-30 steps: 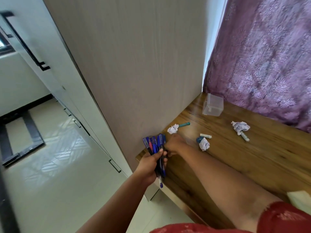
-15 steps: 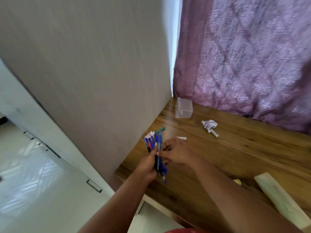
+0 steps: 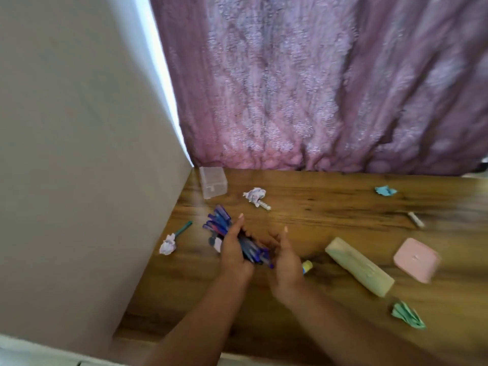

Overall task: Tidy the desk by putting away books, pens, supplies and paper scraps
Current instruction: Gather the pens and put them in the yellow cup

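Since the earlier frame my view swings right across the counter (image 3: 330, 207); left hand (image 3: 233, 253) clamps the pen bundle (image 3: 224, 228) above it, right hand (image 3: 286, 262) cupped beside the tips, gathering step; next likely needs the clear box (image 3: 213, 185).

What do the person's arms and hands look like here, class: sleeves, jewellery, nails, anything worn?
Both forearms are bare up to the bottom edge of the picture; no sleeve, watch, bracelet or glove shows. The left hand and right hand show no rings that can be made out. The fingernails look fairly long and pale. Motion blur hides finer detail.
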